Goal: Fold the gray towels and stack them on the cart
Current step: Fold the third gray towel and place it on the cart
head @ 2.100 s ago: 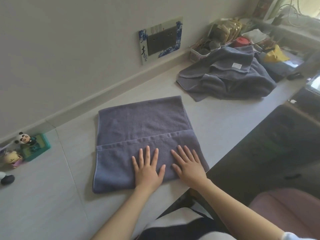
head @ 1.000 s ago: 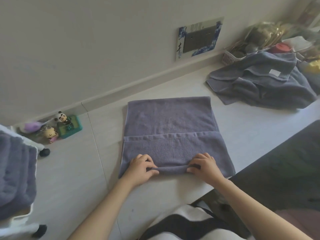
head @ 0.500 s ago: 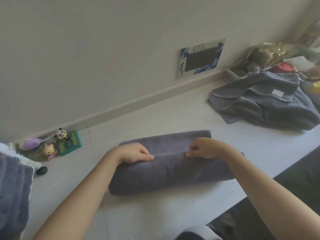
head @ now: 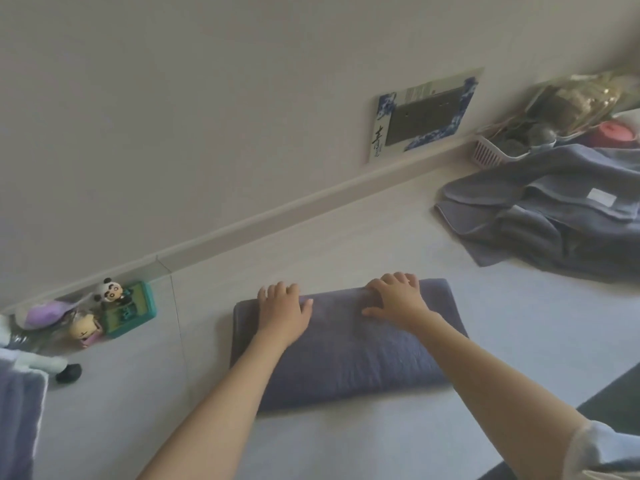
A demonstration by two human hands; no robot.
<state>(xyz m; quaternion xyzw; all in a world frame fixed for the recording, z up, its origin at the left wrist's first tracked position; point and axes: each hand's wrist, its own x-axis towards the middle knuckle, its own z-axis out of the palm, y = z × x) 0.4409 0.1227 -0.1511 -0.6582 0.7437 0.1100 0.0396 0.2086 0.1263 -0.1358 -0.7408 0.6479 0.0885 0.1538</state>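
Note:
A gray towel (head: 349,355) lies folded into a thick narrow band in the middle of the white counter (head: 346,441). My left hand (head: 284,308) rests flat on the towel's far left part, fingers spread toward its far edge. My right hand (head: 398,299) lies flat on the far right part, fingers reaching over the far edge. Neither hand grips the cloth. A heap of unfolded gray towels (head: 554,216) sits at the far right. At the left frame edge, stacked gray towels (head: 15,420) show in the white cart (head: 40,362).
Small toy figures (head: 107,313) and a green box stand by the wall at the left. A white basket (head: 491,152) of clutter and a red lid (head: 618,131) sit beyond the towel heap. A wall socket plate (head: 424,114) is above the counter. The counter's front edge drops off at right.
The towel went from a half-folded flat sheet to a narrow band as both hands carried its near edge over to the far side. Both hands now press flat on it.

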